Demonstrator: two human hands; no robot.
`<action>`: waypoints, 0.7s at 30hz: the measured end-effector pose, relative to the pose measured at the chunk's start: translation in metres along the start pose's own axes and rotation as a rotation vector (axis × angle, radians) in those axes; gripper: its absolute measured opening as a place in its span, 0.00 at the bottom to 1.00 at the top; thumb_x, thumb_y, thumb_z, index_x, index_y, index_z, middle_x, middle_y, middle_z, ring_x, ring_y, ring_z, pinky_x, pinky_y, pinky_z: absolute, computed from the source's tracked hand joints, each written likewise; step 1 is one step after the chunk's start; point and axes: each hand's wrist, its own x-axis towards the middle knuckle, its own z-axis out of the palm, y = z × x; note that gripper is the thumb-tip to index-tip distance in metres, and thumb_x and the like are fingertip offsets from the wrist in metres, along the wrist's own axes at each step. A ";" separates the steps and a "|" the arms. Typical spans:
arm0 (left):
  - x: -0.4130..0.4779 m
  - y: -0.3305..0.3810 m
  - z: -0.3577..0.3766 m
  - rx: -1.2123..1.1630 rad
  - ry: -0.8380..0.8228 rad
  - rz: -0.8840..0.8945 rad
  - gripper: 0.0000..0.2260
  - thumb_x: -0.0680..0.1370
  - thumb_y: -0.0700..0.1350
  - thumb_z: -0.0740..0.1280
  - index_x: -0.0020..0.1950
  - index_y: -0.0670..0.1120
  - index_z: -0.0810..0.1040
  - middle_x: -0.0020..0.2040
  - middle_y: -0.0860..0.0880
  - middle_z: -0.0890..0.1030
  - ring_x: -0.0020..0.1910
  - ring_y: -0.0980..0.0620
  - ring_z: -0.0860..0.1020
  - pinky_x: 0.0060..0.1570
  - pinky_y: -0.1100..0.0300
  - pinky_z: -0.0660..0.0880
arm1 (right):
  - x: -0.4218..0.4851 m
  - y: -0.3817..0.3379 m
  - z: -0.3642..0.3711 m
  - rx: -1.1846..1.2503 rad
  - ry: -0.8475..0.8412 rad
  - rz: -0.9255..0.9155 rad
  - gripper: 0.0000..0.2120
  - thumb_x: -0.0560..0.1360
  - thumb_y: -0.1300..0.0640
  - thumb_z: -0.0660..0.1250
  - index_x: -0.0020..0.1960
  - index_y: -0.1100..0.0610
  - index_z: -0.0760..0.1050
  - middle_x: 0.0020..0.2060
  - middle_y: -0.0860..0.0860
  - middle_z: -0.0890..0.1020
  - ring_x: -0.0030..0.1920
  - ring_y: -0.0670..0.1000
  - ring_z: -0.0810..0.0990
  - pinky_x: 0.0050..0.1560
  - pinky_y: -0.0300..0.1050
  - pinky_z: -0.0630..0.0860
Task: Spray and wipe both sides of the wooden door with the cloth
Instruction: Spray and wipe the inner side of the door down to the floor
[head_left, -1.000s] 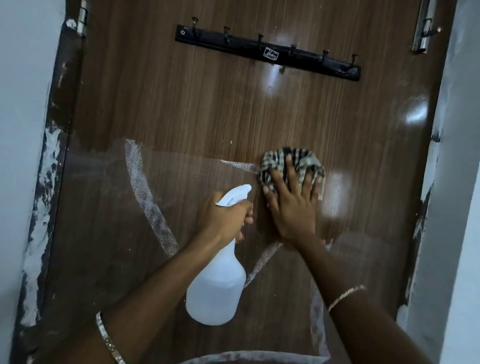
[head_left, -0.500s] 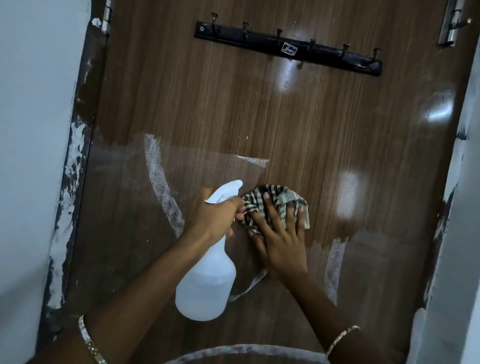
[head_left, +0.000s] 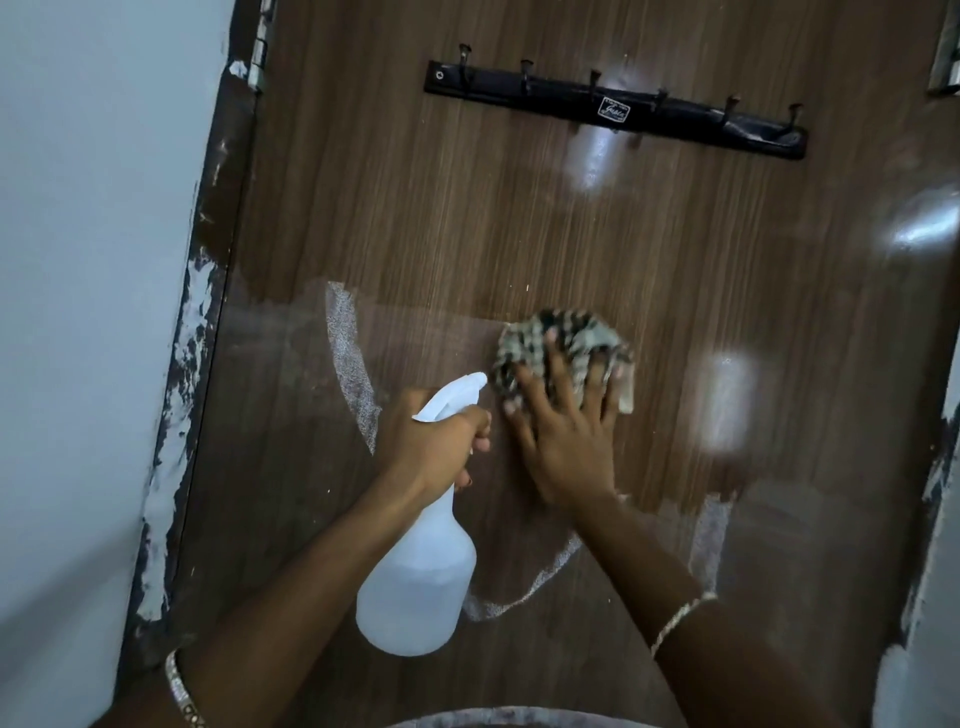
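Note:
The brown wooden door (head_left: 467, 218) fills the view, with white foamy streaks and a hazy film over its lower half. My right hand (head_left: 566, 431) presses a checked cloth (head_left: 566, 338) flat against the door at mid height, fingers spread over it. Just left of it, my left hand (head_left: 434, 447) grips the neck of a white spray bottle (head_left: 418, 582), its nozzle pointing toward the cloth.
A black hook rail (head_left: 613, 106) with several hooks is fixed across the upper door. A paint-smeared dark frame (head_left: 187, 364) and a pale wall (head_left: 88, 312) run along the left. A metal latch (head_left: 948, 57) sits at the top right, with another wall (head_left: 935, 597) on the right.
My right hand moved the cloth down and left toward the bottle, then back up and slightly right. The left hand kept its hold on the bottle, and the camera shifted left.

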 end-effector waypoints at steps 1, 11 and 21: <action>0.001 -0.001 -0.002 0.005 0.003 0.000 0.05 0.75 0.40 0.69 0.40 0.43 0.83 0.35 0.43 0.85 0.20 0.50 0.72 0.25 0.60 0.73 | -0.020 -0.005 0.005 -0.015 -0.022 -0.071 0.26 0.84 0.40 0.56 0.80 0.44 0.62 0.83 0.50 0.53 0.81 0.66 0.43 0.79 0.70 0.42; 0.017 -0.010 -0.019 -0.019 0.057 -0.075 0.10 0.77 0.43 0.69 0.54 0.38 0.81 0.35 0.45 0.81 0.31 0.51 0.78 0.22 0.66 0.72 | 0.077 0.000 -0.015 0.017 0.039 -0.043 0.25 0.85 0.38 0.51 0.81 0.39 0.58 0.83 0.46 0.52 0.82 0.63 0.46 0.79 0.68 0.41; 0.011 -0.008 -0.042 -0.014 0.147 0.000 0.11 0.76 0.39 0.68 0.57 0.45 0.82 0.37 0.44 0.84 0.19 0.57 0.72 0.21 0.66 0.70 | -0.024 -0.060 0.025 0.035 -0.029 -0.196 0.23 0.85 0.41 0.55 0.78 0.42 0.66 0.82 0.50 0.60 0.82 0.66 0.49 0.78 0.71 0.46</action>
